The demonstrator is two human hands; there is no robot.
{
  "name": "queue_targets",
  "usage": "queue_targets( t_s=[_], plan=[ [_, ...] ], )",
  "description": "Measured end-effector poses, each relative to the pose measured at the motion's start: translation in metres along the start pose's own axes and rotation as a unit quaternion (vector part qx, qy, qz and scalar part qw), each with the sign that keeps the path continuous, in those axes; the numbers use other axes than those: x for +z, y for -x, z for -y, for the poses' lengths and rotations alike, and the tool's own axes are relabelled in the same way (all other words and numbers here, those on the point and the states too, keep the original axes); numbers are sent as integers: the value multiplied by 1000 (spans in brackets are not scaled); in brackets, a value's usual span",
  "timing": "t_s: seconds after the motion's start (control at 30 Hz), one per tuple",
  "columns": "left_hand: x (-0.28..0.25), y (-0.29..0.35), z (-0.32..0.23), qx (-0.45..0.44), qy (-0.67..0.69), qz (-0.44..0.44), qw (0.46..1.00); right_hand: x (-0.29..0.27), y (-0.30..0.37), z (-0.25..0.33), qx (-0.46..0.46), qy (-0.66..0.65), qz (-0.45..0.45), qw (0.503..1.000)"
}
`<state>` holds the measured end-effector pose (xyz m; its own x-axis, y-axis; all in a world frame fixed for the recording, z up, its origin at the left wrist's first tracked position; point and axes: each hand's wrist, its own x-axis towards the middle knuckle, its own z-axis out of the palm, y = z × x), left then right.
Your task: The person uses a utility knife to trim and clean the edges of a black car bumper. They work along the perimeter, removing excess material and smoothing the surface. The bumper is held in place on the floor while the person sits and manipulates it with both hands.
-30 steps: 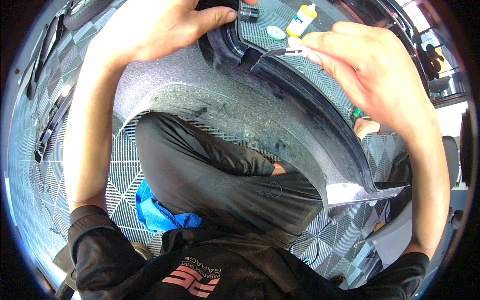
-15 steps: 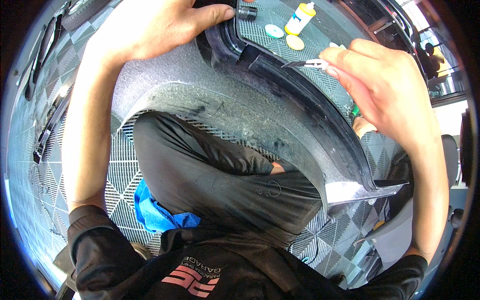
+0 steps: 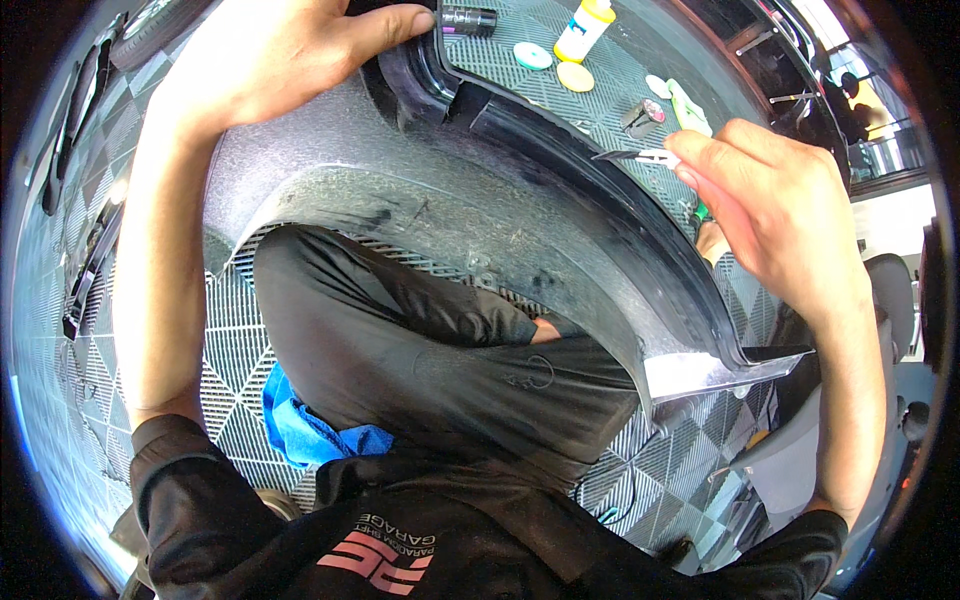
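Observation:
Across my lap lies a long, curved black plastic car panel (image 3: 440, 215), its inner face dusty and grey. My left hand (image 3: 290, 60) grips the panel's far left end, with the thumb pressed over the edge and the other fingers mostly hidden. Between thumb and fingers, my right hand (image 3: 770, 200) pinches a thin tool (image 3: 640, 156) with a pale shaft and a pointed dark tip. That tip is at the panel's glossy black outer rim; I cannot tell whether it touches.
Beyond the panel, a yellow-capped bottle (image 3: 584, 30), round pads (image 3: 574, 77), a dark cylinder (image 3: 470, 21) and a small can (image 3: 643, 118) are on the grey tiled floor. A blue cloth (image 3: 320, 430) lies by my leg. A grey chair-like object (image 3: 790, 490) stands at right.
My right hand and the tool have moved right and nearer along the panel's rim. The view has shifted slightly, showing the small can. My left hand keeps its grip.

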<state>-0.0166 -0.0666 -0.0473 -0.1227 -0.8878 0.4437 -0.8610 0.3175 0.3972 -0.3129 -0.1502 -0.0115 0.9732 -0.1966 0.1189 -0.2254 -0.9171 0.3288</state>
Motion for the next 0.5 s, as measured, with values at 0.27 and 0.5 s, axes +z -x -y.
queue_targets(
  t_s=[0.27,0.5],
  plan=[
    [-5,-6,9,22,45,16,999,1,23,2,37,10,15,999],
    [-1,-8,7,-11,58,18,998,3,39,3,56,12,9,998]
  ],
)
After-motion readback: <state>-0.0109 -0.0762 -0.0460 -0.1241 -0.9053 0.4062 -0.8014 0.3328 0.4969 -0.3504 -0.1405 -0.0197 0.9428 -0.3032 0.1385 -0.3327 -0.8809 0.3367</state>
